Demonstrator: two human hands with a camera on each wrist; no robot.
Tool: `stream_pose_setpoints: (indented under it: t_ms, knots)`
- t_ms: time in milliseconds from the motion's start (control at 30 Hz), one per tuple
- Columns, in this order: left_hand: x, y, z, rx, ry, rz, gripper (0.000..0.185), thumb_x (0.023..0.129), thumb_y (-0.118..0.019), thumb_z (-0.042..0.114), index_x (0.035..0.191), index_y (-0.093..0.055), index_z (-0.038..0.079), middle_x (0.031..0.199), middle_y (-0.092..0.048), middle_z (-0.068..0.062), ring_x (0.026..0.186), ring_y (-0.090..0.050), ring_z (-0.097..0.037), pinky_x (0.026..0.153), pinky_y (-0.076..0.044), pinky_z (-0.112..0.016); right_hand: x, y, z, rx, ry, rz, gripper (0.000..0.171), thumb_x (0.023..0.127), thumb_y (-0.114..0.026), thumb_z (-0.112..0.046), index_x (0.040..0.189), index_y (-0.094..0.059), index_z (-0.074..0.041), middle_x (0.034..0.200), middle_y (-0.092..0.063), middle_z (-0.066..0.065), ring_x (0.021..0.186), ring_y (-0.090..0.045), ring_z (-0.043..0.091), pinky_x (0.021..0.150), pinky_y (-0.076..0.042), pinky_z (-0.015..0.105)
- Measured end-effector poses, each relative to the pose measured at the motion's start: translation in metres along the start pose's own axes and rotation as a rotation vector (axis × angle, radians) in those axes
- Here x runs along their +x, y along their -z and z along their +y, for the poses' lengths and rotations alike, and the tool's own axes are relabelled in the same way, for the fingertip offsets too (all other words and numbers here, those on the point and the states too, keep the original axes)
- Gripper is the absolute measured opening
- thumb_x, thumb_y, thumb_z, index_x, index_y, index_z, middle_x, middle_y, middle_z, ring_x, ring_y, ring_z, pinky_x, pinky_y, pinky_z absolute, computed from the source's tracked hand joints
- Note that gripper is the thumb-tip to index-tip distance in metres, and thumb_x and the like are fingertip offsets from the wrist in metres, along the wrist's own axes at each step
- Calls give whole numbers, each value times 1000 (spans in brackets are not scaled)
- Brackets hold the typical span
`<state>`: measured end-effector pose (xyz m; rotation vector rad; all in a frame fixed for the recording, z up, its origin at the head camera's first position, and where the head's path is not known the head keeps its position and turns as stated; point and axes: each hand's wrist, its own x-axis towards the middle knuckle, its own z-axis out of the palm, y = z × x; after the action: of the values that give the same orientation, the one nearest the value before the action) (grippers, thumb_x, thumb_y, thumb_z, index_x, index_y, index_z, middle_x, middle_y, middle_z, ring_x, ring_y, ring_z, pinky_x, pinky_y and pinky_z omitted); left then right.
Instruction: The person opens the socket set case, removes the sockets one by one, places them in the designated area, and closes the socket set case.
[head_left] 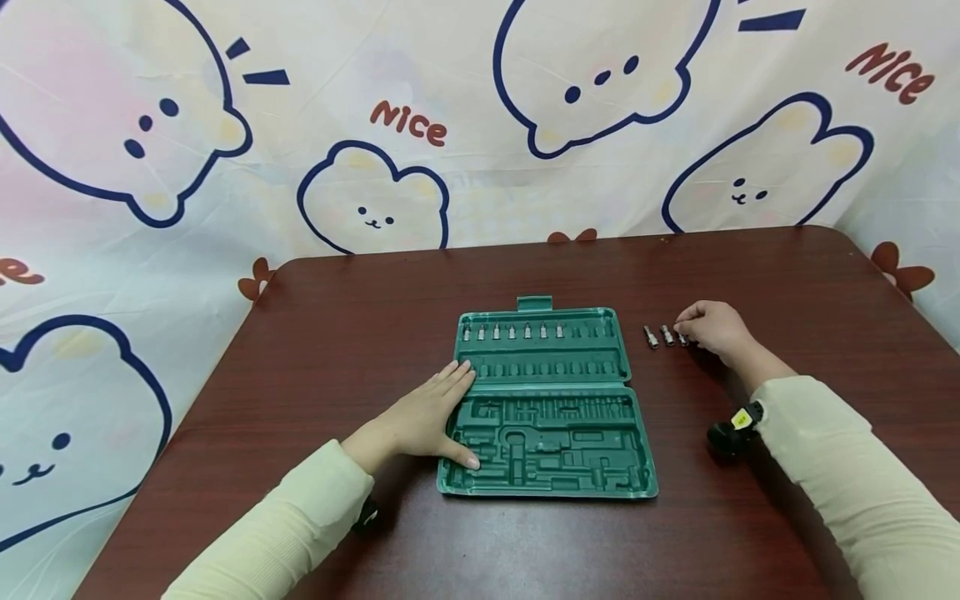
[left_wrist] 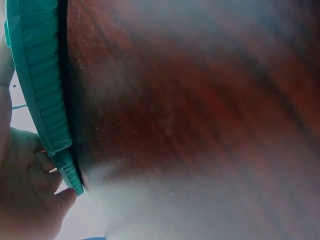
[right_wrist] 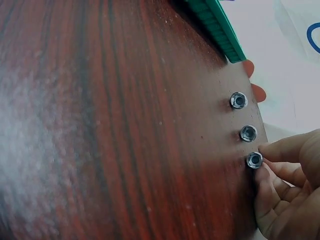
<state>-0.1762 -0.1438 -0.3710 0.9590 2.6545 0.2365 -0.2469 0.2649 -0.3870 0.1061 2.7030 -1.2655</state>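
L hand [head_left: 420,421] is resting on the L edge of the open green case [head_left: 551,492], lower ctr of the frame. Hand is lying released, fingers stretching out approx straight toward the hinge line, thumb spreading onto the lower half.

R hand [head_left: 716,329], R of ctr, is pinching a small metal pc [right_wrist: 254,160] btwn thumb & forefinger. In the R wrist view that pc is sitting at mid-right, its round end w/ dark hole facing the cam. Middle loose pc [right_wrist: 248,133] is lying just above it in that view, outer loose pc [right_wrist: 239,100] above that; a corner of the case is showing top R. In the head view the three are forming a short row R of the case's upper half, outer one lying nearest the case.

Inside the case, seven metal pcs [head_left: 512,332] are standing in the top row, filling slots from the L; lower half is showing molded recesses.

In the L wrist view, the case side is running down the L edge of the frame, fingers reaching over it lower L.

Dark red-brown table [head_left: 525,550] is holding everything. Behind, a pale cloth [head_left: 480,192] w/ blue-outlined cartoon animals & red "Nice" lettering is filling the top of the frame. Pale sleeves [head_left: 840,467] are covering both forearms.
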Motion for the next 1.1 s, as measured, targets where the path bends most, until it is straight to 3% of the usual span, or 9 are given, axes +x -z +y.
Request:
stream_pose_setpoints:
  t_ms: [300, 700, 1100]
  knots:
    - [1, 0, 1, -12, 1, -4, 114, 58, -58, 69, 138, -10, 3, 143, -4, -11, 129, 2, -22, 102, -11, -35, -5, 2, -1, 14, 4, 10, 23, 86, -49, -10, 97, -52, 9, 79, -54, 11, 67, -49, 17, 56, -43, 28]
    - [-1, -1, 1, -1, 2, -1, 115, 58, -55, 71, 138, -10, 3, 143, -4, -11, 129, 1, -23, 102, -11, -36, -11, 6, -4, 61, 12, -6, 33, 90, -42, -20, 105, -48, 9, 103, -50, 23, 83, -51, 28, 67, -45, 32]
    - [-1, 0, 1, 13, 1, -7, 115, 58, -55, 71, 138, -10, 3, 143, -5, -12, 129, 1, -23, 102, -11, -35, -18, -1, -30, 123, 22, -39, 36, 91, -42, -23, 109, -48, 8, 100, -51, 21, 83, -51, 25, 68, -45, 31]
